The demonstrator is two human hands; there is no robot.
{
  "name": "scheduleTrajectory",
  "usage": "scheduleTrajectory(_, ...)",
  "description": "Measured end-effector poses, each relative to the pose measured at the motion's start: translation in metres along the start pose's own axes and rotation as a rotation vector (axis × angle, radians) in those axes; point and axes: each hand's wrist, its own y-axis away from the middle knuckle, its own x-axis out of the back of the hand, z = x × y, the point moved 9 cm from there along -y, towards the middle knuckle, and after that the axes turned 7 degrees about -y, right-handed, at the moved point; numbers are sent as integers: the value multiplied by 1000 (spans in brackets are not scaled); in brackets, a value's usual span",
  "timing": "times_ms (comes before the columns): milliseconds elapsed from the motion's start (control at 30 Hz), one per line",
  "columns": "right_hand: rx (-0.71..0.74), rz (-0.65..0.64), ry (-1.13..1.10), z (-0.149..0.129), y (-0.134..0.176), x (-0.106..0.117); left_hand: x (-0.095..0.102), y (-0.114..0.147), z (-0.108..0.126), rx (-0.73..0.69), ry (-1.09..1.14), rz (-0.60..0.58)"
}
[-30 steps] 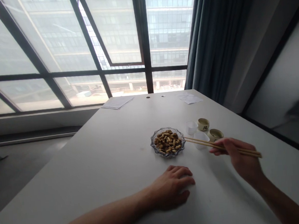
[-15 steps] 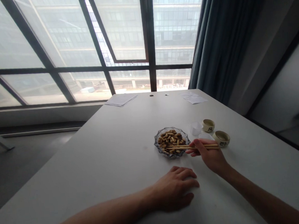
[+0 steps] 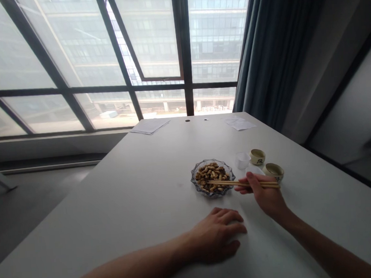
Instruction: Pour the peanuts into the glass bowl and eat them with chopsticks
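Note:
My right hand [image 3: 264, 192] is closed around a pair of chopsticks [image 3: 237, 183], just right of a glass bowl [image 3: 193, 179]. The chopsticks' tips reach over the peanuts [image 3: 211, 173] heaped in that bowl. Whether a peanut is caught between the tips I cannot tell. Palm down, my left hand [image 3: 220, 234] rests on the table in front of the bowl, its fingers slightly spread and nothing in it. Behind my right hand stand two cream cups with dark characters, a nearer cup [image 3: 274, 171] and a farther cup [image 3: 257, 156].
A small clear plastic cup [image 3: 242, 160] stands beside the cream cups, and another clear container [image 3: 254, 171] is partly behind my right hand. Papers [image 3: 150, 126] lie at the white table's [image 3: 127, 182] far left, crumpled sheets [image 3: 240, 122] at its far right. Windows and a curtain [image 3: 256, 56] border it.
My right hand has shifted slightly right with the chopsticks, and their tips have drawn a little to the right over the peanuts. My left hand stays put.

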Motion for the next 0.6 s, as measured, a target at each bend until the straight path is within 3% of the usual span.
scheduleTrajectory(167, 107, 87, 60, -41, 3, 41, 0, 0, 0, 5, 16, 2)
scheduleTrajectory(367, 235, 332, 124, -80, 18, 130, 0, 0, 0, 15, 30, 0)
scheduleTrajectory(467, 278, 462, 115, -91, 29, 167, -1, -1, 0, 16, 19, -2)
scheduleTrajectory(600, 280, 535, 125, -88, 40, 196, -1, -1, 1, 13, 15, -10)
